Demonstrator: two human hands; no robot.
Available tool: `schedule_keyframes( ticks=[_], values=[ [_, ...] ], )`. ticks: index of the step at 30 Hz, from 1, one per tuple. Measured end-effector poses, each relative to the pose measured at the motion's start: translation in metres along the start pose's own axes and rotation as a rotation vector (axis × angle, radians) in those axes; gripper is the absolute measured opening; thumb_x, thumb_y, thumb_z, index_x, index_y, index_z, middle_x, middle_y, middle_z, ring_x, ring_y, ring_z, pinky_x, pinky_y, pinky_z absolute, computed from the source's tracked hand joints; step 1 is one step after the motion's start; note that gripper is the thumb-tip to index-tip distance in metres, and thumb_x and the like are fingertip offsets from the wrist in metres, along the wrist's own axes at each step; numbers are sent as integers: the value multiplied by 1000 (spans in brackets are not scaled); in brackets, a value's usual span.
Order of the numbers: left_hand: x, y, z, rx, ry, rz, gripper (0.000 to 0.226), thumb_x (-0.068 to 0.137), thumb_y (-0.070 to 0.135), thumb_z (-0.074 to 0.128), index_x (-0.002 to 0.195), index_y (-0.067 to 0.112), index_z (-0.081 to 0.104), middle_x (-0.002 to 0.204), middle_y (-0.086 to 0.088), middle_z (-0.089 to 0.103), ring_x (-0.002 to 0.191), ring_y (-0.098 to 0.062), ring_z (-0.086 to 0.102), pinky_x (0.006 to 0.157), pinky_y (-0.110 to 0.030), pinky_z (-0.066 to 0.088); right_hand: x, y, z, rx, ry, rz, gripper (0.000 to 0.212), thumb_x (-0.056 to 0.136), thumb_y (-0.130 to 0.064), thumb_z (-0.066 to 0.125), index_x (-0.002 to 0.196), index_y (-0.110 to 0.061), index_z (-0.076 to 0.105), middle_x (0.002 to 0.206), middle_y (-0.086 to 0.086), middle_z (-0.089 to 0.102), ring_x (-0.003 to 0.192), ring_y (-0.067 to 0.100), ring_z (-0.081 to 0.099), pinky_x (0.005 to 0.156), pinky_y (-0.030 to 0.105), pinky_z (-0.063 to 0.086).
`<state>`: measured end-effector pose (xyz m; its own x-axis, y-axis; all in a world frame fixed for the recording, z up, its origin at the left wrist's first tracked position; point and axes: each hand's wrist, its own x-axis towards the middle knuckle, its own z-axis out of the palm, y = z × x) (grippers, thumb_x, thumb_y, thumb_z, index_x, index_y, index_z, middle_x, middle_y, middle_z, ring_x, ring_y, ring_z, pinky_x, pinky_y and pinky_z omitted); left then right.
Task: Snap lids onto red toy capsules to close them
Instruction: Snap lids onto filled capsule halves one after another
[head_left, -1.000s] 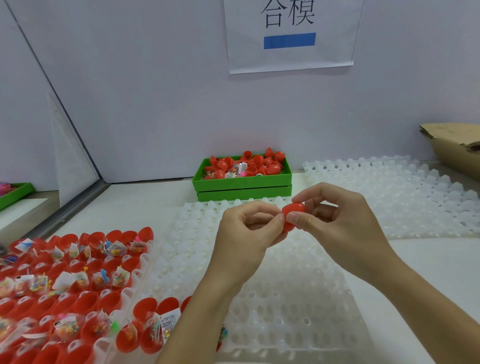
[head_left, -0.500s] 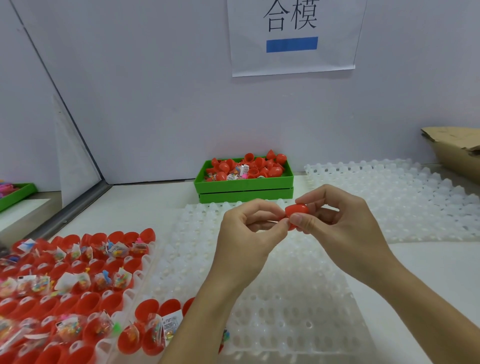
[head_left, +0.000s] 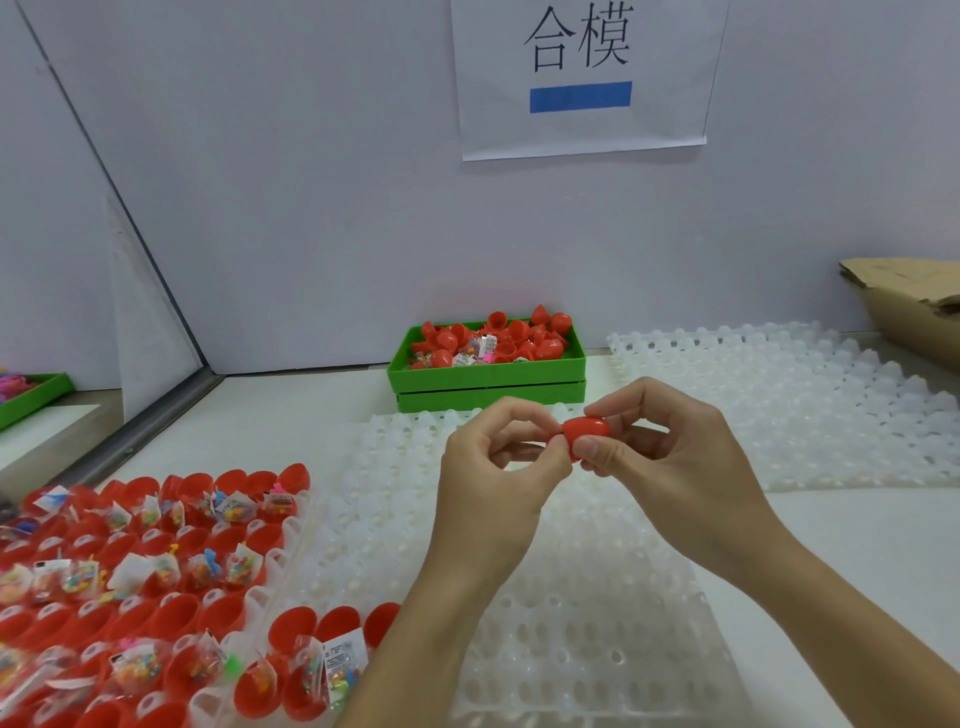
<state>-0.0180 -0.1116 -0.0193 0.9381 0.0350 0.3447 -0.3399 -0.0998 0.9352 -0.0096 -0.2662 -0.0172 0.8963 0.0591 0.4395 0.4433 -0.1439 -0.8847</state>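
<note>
Red plastic toy capsule (head_left: 586, 435) is pinched between left hand (head_left: 498, 467) and right hand (head_left: 670, 457), above the white dimpled tray (head_left: 597, 623). Halves should be aligned squarely, then pressed evenly until seated.

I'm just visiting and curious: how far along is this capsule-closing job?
Done: nothing clearly; the white tray under the hands shows no closed capsules. In hand: the left hand and right hand pinch one red capsule between their fingers. Left: many open red halves with toy packets sit at the left, and the green box holds more red pieces.
</note>
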Motion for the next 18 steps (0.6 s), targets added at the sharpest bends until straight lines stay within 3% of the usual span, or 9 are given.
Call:
schedule_keyframes(
  ticks=[7, 11, 18],
  values=[
    [-3, 4, 3, 71, -4, 126, 18, 84, 12, 77, 96, 23, 72, 87, 11, 75, 88, -8, 71, 70, -13, 55, 1, -7, 1, 114, 86, 7, 27, 67, -31, 75, 86, -15, 66, 78, 1, 73, 66, 17, 73, 62, 19, 56],
    [-3, 5, 3, 18, 35, 107, 33, 80, 10, 81, 104, 25, 65, 91, 7, 75, 90, -6, 71, 69, -12, 54, 0, -9, 0, 109, 53, 8, 26, 68, -30, 75, 87, -14, 65, 80, -1, 73, 67, 17, 73, 61, 18, 56],
    [0, 8, -5, -72, -47, 65, 22, 78, 14, 81, 97, 24, 74, 94, 6, 76, 92, -13, 72, 77, -22, 57, 2, -11, -8, 129, -31, 11, 31, 72, -25, 74, 91, -4, 62, 86, 4, 75, 73, 21, 74, 66, 25, 59]
  ],
)
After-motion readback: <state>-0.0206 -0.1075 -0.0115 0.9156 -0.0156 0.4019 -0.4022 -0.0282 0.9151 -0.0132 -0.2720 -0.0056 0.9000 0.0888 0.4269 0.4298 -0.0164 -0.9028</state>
